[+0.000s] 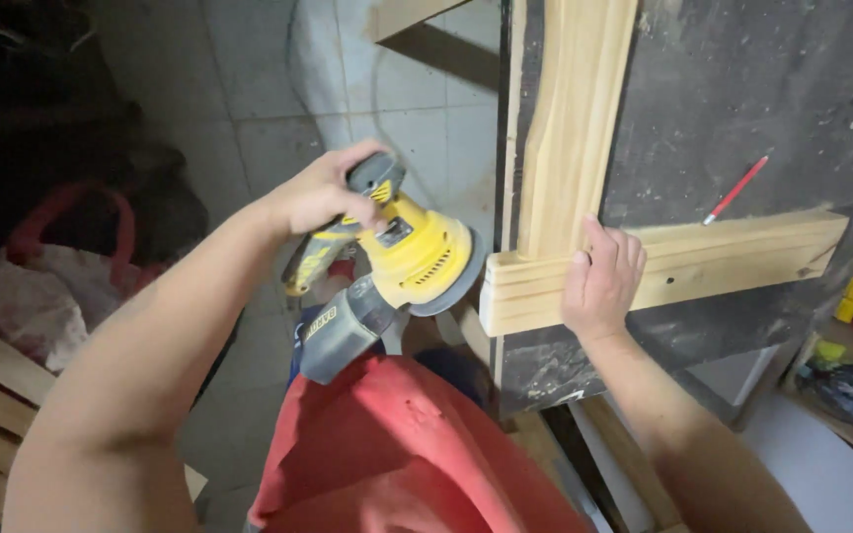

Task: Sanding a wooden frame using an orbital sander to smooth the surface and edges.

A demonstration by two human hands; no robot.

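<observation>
Two hands in use: your left hand point(323, 192) gripped the yellow sander point(412, 257) against the wooden frame point(663, 271) end; your right hand point(602, 276) lay open, steadying it.

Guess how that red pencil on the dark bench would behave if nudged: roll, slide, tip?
The red pencil lies flat on the dark benchtop, so tipping seems unlikely. Slim and probably light, it would likely roll or skid easily. The wooden frame just below it might stop a roll that way.
</observation>
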